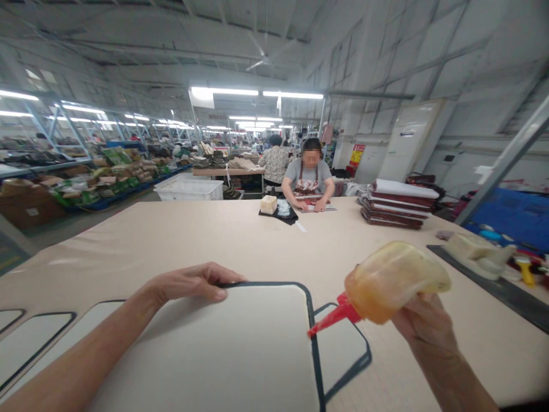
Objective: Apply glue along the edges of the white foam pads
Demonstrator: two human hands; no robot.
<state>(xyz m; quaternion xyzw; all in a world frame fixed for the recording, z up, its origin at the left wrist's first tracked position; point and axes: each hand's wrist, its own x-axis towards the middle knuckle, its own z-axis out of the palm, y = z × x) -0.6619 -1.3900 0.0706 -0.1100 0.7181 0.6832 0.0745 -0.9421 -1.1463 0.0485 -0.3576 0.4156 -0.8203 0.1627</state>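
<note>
My right hand [424, 320] is wrapped around a translucent squeeze bottle [394, 280] of amber glue, tilted down to the left. Its red nozzle [334, 318] meets the dark right edge of a white panel [240, 343] with rounded corners. A pale line, apparently glue, runs along the inside of that edge near the corner. My left hand [197, 283] grips the panel's far edge, thumb on the white face and fingers over the dark rim. Beneath the panel, at its right, part of another dark-edged panel [343, 343] shows.
More dark-edged panels [38, 337] lie at the left on the beige table [206, 240]. Across it a co-worker [309, 177] works near a pale block [269, 204]. A stack of folded pieces [397, 204] stands at the back right; a dark mat [514, 297] with tools lies at the right.
</note>
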